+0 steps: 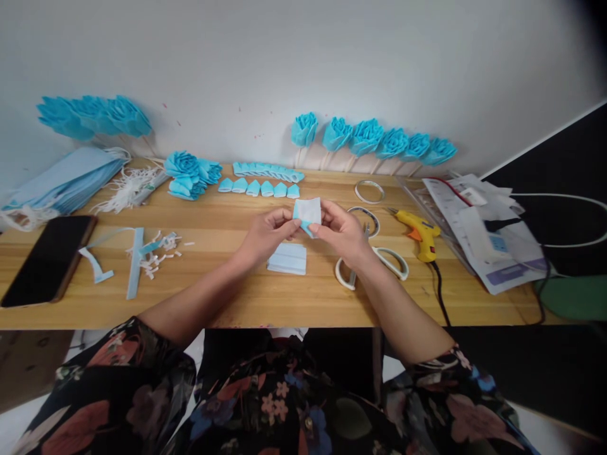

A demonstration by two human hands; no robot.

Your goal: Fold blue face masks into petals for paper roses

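Between my two hands, above the middle of the table, is a small square of white and blue mask fabric (309, 212) with its lower left corner folded. My left hand (274, 230) pinches its left edge, and my right hand (340, 229) pinches its right side. Just below them lies a flat stack of pale blue fabric pieces (287, 260). Beyond my hands are a row of folded blue petals (253, 188) and a second, overlapping row of petals (268, 170). White-handled scissors (393, 263) lie partly hidden under my right wrist.
Blue fabric flowers on sticks (367, 137) lean against the wall. To the right are a yellow glue gun (422, 232), a tape roll (370, 191) and papers (502, 265). At left lie a phone (47, 259), face masks (66, 180), fabric scraps (136, 262) and blue flowers (184, 174).
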